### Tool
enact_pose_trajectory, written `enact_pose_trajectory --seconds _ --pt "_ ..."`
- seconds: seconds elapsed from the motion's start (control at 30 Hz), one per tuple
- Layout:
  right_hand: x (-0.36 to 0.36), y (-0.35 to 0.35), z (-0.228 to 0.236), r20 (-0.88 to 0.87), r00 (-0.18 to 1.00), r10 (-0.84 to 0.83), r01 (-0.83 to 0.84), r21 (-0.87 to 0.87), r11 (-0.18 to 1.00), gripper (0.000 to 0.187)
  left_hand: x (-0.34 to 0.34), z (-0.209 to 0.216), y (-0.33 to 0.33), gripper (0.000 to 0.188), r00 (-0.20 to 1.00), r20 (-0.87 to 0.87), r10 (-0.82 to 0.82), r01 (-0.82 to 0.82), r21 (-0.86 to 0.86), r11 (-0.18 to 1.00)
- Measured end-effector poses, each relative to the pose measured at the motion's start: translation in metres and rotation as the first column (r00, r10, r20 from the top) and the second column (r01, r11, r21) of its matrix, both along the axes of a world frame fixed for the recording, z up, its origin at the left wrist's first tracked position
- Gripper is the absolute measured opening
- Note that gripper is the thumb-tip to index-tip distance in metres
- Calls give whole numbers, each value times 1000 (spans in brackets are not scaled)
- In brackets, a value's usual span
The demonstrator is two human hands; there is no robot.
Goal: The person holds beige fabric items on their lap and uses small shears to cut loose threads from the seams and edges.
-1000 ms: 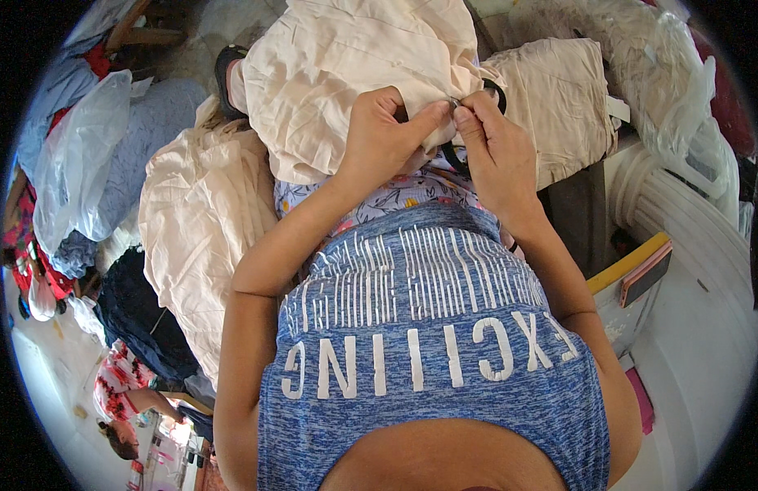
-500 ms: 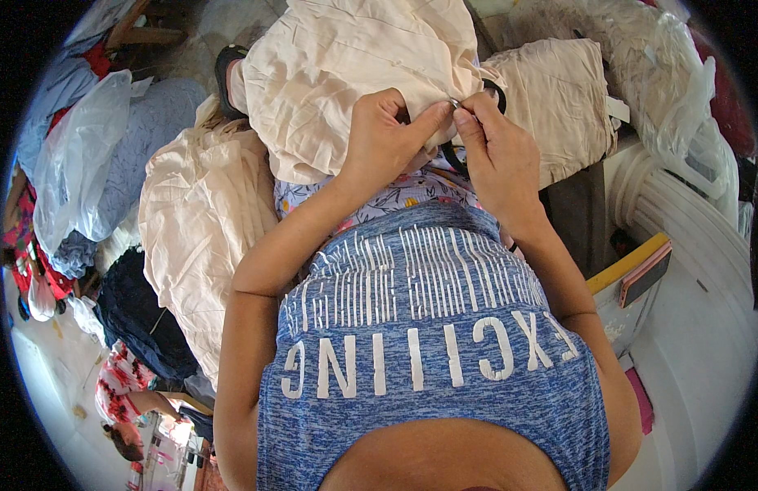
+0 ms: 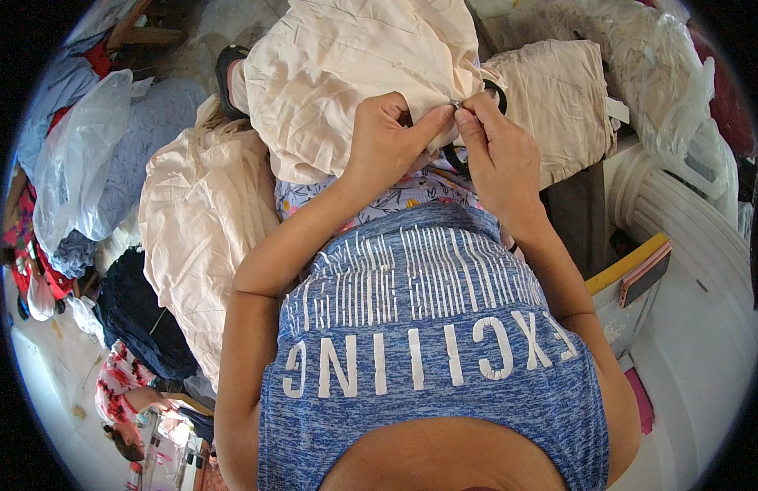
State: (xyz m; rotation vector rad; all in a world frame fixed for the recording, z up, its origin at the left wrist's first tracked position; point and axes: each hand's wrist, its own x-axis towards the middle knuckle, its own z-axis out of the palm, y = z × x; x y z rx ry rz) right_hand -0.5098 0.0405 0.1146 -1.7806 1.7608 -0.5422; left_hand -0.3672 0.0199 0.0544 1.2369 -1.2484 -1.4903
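The cream cloth [image 3: 338, 90] is spreading ahead of both hands. The left hand [image 3: 383, 139] is seemingly pinching its right-hand part. The right hand [image 3: 503, 155], nearer, is grasping what look like black-handled scissors [image 3: 501, 96]; its fingers are hiding most of their long axis. Their small metal tip [image 3: 457, 104] is showing at the cloth, just beside the left thumb.

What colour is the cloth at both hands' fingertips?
The cloth is pale cream; head view shows it best.
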Motion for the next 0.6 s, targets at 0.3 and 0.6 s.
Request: enact_pose_trajectory --seconds 0.3,0.6 --pt "-1 1 -5 42 999 -34 33 18 999 16 -1 4 0 29 997 -77 -2 8 73 997" --pt "-15 0 -26 433 900 -53 59 -2 998 20 2 4 -6 16 995 -101 -8 21 123 992"
